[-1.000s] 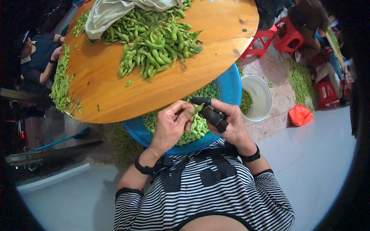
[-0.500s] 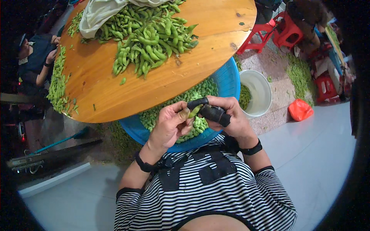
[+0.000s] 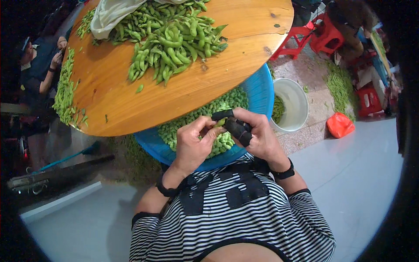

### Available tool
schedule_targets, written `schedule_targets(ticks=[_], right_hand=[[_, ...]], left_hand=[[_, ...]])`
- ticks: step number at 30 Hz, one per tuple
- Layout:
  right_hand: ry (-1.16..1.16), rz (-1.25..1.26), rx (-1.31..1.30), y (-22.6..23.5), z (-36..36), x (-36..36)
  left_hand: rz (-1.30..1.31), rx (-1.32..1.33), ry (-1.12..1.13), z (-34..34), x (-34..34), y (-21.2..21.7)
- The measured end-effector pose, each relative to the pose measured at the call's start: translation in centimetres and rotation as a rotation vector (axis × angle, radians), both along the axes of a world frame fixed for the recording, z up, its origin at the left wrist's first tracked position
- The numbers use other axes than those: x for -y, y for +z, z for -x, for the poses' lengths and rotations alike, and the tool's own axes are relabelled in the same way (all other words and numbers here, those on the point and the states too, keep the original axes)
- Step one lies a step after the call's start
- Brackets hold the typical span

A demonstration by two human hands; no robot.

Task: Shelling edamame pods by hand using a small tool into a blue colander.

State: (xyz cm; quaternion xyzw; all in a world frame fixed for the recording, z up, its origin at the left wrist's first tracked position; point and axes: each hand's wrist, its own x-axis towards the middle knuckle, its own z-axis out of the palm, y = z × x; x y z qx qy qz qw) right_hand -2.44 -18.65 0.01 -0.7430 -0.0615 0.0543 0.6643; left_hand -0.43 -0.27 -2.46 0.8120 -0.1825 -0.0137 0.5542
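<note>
Pod: we hold a small green bean pod (image 3: pixel 220 122) above the blue basin (image 3: pixel 262 94) of shelled beans.
Left hand (image 3: pixel 193 146): our fingers pinch the pod.
Right hand (image 3: pixel 255 135): black-sheathed fingertips clamp its other end.

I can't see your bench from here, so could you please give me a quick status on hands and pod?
Left hand and right hand both pinch one green pod. Held over blue basin of shelled beans. Nothing blocking.

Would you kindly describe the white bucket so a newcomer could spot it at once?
Start at the round wooden table, then the blue basin under its near edge. The white bucket stands on the floor just right of that basin, the only white round container there.
</note>
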Motion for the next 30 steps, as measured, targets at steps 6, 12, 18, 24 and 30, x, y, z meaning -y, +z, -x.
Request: schedule_targets(ticks=[6,12,18,24,30], right_hand=[[-0.082,0.073,0.089,-0.2,0.1,-0.8],[-0.030,-0.317,-0.312,-2.1,-0.1,-0.3],[-0.131,0.218,0.266,-2.3,-0.3,-1.0],[-0.143,0.453,0.411,-1.6,0.7,-2.7],[-0.115,0.417,0.373,-2.1,0.6,-2.6]], left_hand=[[-0.091,0.048,0.012,-0.7,0.0,1.1],[0.353,-0.684,-0.136,-1.5,-0.9,-0.3],[0.296,-0.704,-0.211,-1.5,-0.8,-0.5],[0.159,-0.576,-0.072,-0.6,-0.2,-0.4],[0.195,-0.542,0.001,-0.1,0.5,-1.3]])
